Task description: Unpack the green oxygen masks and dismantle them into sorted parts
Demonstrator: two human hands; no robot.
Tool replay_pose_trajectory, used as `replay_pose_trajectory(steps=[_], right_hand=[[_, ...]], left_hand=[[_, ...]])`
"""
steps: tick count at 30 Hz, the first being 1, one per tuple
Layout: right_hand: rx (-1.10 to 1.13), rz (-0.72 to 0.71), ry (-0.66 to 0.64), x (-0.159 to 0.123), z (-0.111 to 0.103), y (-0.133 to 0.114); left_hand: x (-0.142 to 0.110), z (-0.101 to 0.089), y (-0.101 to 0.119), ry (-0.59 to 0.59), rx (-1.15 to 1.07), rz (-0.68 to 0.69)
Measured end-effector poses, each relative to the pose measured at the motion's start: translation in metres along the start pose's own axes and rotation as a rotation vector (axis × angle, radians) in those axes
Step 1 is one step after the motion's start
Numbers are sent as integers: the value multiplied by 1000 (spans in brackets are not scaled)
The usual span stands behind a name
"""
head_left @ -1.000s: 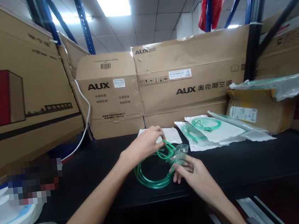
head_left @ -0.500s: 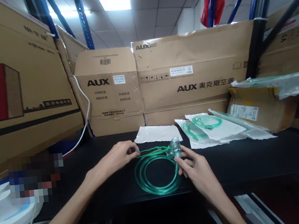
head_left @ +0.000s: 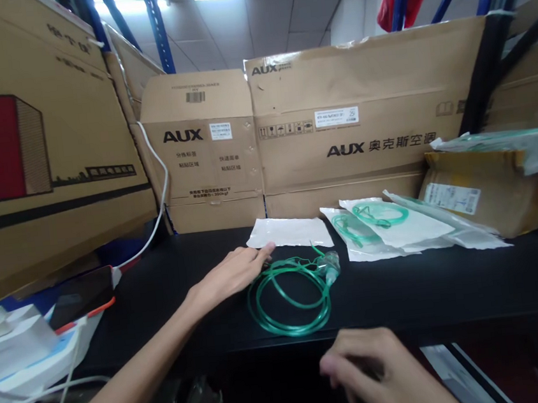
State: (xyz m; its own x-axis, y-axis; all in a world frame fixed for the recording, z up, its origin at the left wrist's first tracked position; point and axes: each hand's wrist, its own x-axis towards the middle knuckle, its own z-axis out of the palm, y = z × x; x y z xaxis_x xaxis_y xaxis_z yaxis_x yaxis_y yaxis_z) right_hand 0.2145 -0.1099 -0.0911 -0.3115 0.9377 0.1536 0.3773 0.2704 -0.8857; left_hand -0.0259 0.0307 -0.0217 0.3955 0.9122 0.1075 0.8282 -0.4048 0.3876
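A coil of green plastic tubing lies on the black tabletop, with a clear oxygen mask at its upper right. Thin green straps run beside the mask. My left hand reaches to the coil's upper left with its fingers stretched out. Its fingertips are at the tubing, and their undersides are hidden. Away from the mask, my right hand is at the table's front edge, its fingers curled in and thumb close to them. Nothing shows in it.
A flat white pouch lies behind the coil. Packaged green tubing sets lie to the right, by an open cardboard box. A white power strip with cables and a phone is at left. Large cartons stand behind.
My right hand has let go of the mask and drawn back toward me. My left hand has moved right to the coil. The mask and straps now lie on the table.
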Motion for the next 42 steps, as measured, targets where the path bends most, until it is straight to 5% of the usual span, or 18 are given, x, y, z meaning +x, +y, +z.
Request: replay_pose_trajectory(steps=[5, 11, 19, 27, 42], right_hand=[[89, 111, -200, 9, 28, 19], [599, 180, -172, 20, 52, 34], [944, 232, -16, 7, 47, 0], [1144, 89, 51, 16, 52, -9], [1341, 179, 136, 26, 69, -7]], left_hand=[[10, 4, 6, -14, 48, -13], [-10, 8, 3, -74, 8, -34], [-53, 11, 17, -147, -170, -150], [-56, 22, 22, -56, -304, -145], [-105, 42, 23, 247, -348, 36]])
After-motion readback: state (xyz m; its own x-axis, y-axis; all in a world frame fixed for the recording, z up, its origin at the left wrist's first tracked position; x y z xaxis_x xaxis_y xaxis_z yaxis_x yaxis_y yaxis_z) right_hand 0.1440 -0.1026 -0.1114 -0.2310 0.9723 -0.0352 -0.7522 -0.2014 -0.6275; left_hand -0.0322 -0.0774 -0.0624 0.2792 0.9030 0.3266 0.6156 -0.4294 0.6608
